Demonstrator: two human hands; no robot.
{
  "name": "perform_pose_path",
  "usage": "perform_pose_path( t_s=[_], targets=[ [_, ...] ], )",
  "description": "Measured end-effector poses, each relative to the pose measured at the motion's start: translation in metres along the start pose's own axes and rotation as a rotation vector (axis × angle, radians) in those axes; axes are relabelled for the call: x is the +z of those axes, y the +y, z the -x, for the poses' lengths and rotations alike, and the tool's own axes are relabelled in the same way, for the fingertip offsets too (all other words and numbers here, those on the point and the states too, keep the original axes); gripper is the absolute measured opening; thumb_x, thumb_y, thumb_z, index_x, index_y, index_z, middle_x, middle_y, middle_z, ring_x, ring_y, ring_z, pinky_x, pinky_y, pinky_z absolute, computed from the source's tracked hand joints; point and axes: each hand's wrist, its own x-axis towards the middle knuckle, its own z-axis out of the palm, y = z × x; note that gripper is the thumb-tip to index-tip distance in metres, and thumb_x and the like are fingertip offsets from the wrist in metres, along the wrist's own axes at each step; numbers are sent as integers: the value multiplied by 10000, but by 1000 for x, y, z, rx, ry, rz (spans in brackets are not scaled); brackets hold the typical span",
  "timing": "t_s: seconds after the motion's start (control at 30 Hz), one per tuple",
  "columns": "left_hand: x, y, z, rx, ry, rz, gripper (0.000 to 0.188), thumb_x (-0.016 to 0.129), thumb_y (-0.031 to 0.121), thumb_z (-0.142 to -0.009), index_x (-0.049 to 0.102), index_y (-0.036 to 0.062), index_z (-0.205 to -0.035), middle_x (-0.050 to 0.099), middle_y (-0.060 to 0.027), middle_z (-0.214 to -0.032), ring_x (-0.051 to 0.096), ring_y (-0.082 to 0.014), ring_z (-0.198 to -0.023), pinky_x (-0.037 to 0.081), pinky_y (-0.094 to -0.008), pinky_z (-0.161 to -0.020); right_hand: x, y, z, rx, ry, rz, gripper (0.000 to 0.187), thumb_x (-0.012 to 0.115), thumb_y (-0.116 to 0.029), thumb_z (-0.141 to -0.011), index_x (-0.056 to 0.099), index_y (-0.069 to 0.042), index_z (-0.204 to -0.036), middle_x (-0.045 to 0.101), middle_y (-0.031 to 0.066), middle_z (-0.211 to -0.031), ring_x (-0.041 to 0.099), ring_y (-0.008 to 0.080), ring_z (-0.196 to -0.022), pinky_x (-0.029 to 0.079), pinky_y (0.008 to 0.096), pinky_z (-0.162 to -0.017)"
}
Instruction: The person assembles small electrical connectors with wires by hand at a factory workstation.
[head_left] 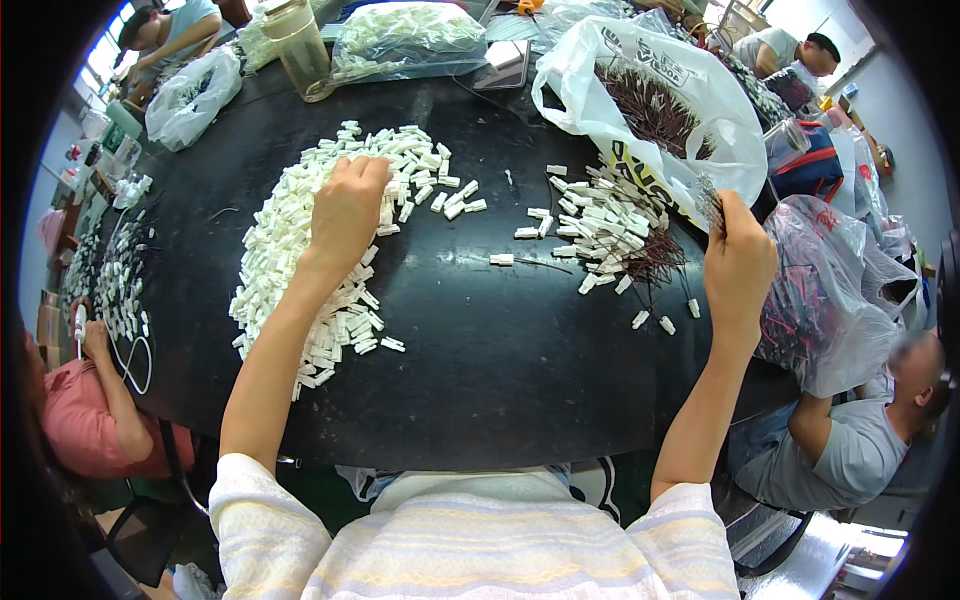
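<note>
My left hand (348, 210) reaches into a large pile of white plastic connector housings (290, 260) on the left half of the table. Its fingers are curled together and point down, and their tips are hidden, so what they pinch does not show. On the right, my right hand (738, 262) is closed around a bundle of thin wires (711, 205) with shiny ends. Beside it lies a smaller heap of white housings with dark brown wires (600, 222). One housing with a wire (502, 260) lies alone between the two heaps.
A white plastic bag (580, 95) full of brown wires stands open at the back right. At the back are a clear bag of housings (405, 45), a phone (505, 62) and a plastic jug (300, 60). Another bag (830, 290) sits right. People sit around the black table (470, 390).
</note>
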Motion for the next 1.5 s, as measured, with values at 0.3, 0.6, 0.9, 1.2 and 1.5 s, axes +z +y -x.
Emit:
perform_pose_path(
  t_s=[0.3,0.6,0.9,1.2,1.5],
  targets=[
    [-31,-25,-12,-911,-50,1161,183,534,172,-853,583,5,-908,508,-35,-668,449,-114,-550,351,-218,-422,6,19,-3,150,-97,-473,156,519,-117,-835,553,35,-835,592,168,-719,612,249,-645,464,335,-590],
    [-48,-26,6,-1402,-65,2451,200,488,154,-880,454,-7,-994,443,-64,-797,424,-106,-663,287,-165,-346,25,20,-16,133,-502,-894,322,483,-269,-891,563,10,-751,613,91,-746,605,151,-651,481,237,-617],
    [-25,78,-19,-819,-682,2236,210,522,150,-862,503,-24,-978,486,-33,-717,375,-34,-472,271,-139,-323,17,15,-22,281,-505,-1213,296,447,-195,-905,558,22,-737,627,191,-865,630,209,-775,497,292,-723],
    [15,157,-43,-936,-950,2472,203,447,164,-887,464,-17,-978,495,-66,-765,440,-72,-546,306,-159,-338,11,24,-30,228,42,-1331,311,416,-210,-923,568,36,-811,627,182,-866,632,240,-764,494,304,-699],
    [-20,113,17,-1120,-814,2461,259,449,118,-861,449,-64,-1044,511,-107,-811,479,-111,-591,326,-162,-326,12,-40,29,558,-264,-1496,192,511,-191,-875,580,-12,-859,407,-30,-505,317,39,-415,203,196,-383]
  ],
)
